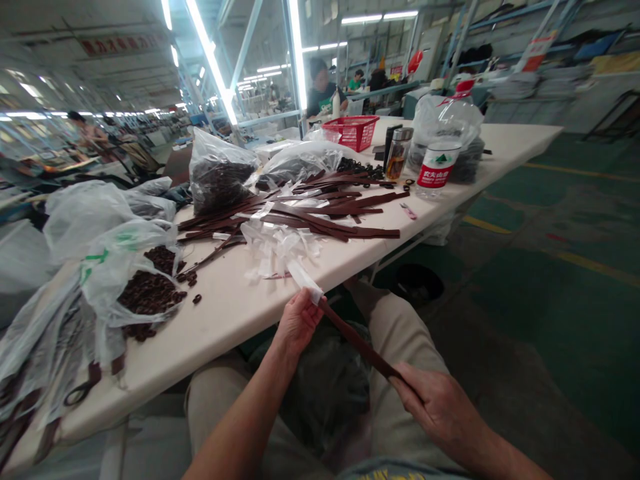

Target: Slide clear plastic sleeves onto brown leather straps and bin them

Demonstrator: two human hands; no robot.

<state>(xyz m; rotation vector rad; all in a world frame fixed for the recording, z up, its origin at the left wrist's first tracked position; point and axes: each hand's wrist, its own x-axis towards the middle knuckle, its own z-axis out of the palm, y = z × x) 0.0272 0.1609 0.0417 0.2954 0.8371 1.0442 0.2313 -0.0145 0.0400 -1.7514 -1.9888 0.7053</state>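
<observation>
A dark brown strap (357, 343) stretches over my lap between my two hands. My left hand (300, 320) pinches its far end, where a white paper or plastic strip (304, 279) meets it at the table's edge. Around the strap's near end the fingers of my right hand (433, 400) are closed. Just beyond my left hand lies a heap of crumpled white strips (283, 250). Behind that, many similar brown straps (320, 210) are spread in a loose pile on the table (225, 293).
At the left, a plastic bag (107, 260) spills small dark brown rings (153, 290). Another filled bag (220, 173), a red basket (353, 133), a glass flask (399, 155) and a large plastic bottle (435, 170) stand farther back. A person (323, 90) sits beyond the table.
</observation>
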